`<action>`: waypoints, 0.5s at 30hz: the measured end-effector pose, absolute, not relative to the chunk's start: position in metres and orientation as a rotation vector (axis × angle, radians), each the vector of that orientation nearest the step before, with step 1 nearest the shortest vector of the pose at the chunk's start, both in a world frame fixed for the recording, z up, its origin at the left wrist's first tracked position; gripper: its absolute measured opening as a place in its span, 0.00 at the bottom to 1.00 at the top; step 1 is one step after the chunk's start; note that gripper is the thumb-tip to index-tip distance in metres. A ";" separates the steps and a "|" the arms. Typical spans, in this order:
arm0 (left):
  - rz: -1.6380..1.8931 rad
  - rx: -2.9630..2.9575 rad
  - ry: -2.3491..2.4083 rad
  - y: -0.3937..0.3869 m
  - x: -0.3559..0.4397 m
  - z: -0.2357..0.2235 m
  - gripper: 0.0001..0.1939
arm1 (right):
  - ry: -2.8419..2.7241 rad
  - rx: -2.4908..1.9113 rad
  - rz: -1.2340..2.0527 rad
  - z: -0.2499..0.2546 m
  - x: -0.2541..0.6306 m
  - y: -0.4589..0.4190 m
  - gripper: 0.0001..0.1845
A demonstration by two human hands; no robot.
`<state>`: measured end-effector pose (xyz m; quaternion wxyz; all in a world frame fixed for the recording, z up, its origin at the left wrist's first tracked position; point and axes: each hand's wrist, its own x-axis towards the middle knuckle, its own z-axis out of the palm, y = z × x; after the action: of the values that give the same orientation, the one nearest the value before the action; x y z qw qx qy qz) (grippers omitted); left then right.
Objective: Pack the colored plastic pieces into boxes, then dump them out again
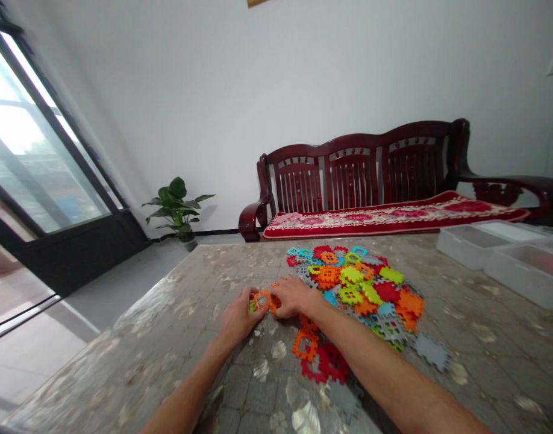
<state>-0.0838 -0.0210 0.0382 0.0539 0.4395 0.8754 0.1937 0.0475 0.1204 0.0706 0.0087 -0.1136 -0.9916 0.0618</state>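
Note:
A heap of flat, notched plastic building pieces (353, 289) in red, orange, lime, blue and grey lies on the tabletop (177, 355). Between my two hands, a small orange window-shaped piece (261, 299) is pinched by my left hand (238, 314) and my right hand (292, 296). A bit of green shows at its left end, under my left fingers, and more orange at its right end. My right wrist lies just left of the heap, and the heap's near edge runs below my right forearm.
Several pieces spread toward me from the heap. Transparent plastic boxes (493, 250) stand at the table's far right. Beyond the far table edge are a dark red wooden bench (362, 175) with a floral cushion, a potted plant (177, 208) and a glass door (41, 150).

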 end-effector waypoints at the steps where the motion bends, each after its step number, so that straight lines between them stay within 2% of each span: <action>1: 0.629 1.309 2.661 -0.019 -0.082 0.037 0.20 | -3.085 -0.353 0.197 0.070 0.049 0.118 0.21; 4: 0.764 1.237 2.666 -0.010 -0.076 0.032 0.19 | -3.048 -0.368 0.222 0.068 0.052 0.114 0.18; 9: 1.032 1.212 2.577 0.008 -0.065 0.033 0.05 | -2.955 -0.448 0.319 0.065 0.058 0.118 0.16; 15: 1.292 1.284 2.367 0.039 -0.047 0.053 0.06 | -2.733 -0.624 0.517 0.072 0.078 0.147 0.14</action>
<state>-0.0469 0.0390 0.0526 0.0776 0.4287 0.7901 0.4312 0.0781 0.1466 0.0723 0.1449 -0.2166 -0.9486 0.1795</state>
